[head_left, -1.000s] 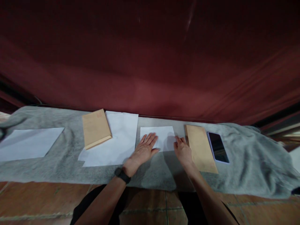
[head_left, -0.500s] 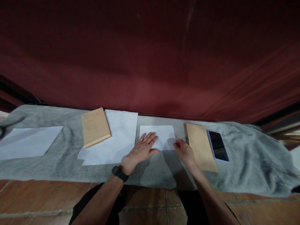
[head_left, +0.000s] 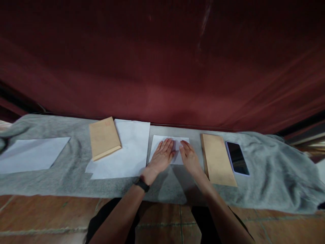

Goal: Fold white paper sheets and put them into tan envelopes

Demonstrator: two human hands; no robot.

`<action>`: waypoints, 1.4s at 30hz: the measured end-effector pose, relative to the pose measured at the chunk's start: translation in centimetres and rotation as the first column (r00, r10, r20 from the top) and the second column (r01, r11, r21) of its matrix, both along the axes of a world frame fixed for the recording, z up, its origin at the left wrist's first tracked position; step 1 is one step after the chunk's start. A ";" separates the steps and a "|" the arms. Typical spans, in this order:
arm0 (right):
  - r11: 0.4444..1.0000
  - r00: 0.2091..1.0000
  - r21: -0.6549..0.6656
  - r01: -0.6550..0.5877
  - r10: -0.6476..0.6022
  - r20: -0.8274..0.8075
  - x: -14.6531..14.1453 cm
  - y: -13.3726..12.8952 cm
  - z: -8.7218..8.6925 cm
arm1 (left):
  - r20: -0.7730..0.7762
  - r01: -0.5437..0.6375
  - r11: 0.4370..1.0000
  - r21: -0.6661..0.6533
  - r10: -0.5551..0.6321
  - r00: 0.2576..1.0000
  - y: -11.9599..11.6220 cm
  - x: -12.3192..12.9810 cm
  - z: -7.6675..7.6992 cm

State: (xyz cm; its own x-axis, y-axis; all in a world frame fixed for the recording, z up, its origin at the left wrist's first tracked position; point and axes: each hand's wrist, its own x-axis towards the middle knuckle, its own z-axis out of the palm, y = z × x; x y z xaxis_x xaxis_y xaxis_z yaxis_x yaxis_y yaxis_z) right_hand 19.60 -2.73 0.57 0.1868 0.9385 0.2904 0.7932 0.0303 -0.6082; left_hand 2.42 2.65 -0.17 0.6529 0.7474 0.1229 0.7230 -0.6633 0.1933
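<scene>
A small white sheet of paper [head_left: 156, 142], seemingly folded, lies flat on the grey cloth in front of me. My left hand [head_left: 162, 156] rests on its middle, palm down with fingers stretched out; a dark watch is on that wrist. On the right part of the same paper lies my right hand [head_left: 188, 156], fingers extended and turned toward the left hand. Both hands cover much of the sheet, and a narrow strip of it shows between them. Neither hand holds anything.
Left of the hands, a stack of brown envelopes [head_left: 105, 137] lies on larger white sheets [head_left: 134, 142]. More white paper [head_left: 33, 154] is at far left. On the right are brown envelopes [head_left: 218, 159] and a phone [head_left: 237, 158]. Behind the grey cloth [head_left: 274, 169] rises a dark red surface [head_left: 162, 84].
My right hand has left its pinch at the paper's right edge and moved left and slightly up, its fingers now extended on the sheet. My left hand has shifted slightly right.
</scene>
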 end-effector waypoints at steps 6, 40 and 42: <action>0.995 0.981 -0.059 -0.081 0.090 0.174 -4.0 2.5 -2.4 | -0.080 -0.109 0.994 0.025 0.110 0.991 0.6 2.1 -1.2; 0.986 0.928 -0.084 -0.145 0.165 0.334 -2.1 -0.5 -3.9 | -0.035 0.019 0.992 0.124 -0.014 0.999 -3.3 1.1 -1.2; 0.988 0.903 -0.094 -0.121 0.149 0.403 -2.0 -0.8 -4.0 | -0.024 -0.003 0.995 0.096 0.006 1.000 -3.5 1.0 -1.3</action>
State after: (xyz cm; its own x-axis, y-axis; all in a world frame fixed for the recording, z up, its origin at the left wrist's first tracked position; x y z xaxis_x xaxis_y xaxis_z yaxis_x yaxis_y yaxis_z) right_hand 17.59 -3.55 -3.47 -0.0642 0.9658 0.2512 0.9634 0.1257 -0.2367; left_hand 3.44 -0.84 -1.49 0.6532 0.7359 0.1785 0.7297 -0.6747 0.1113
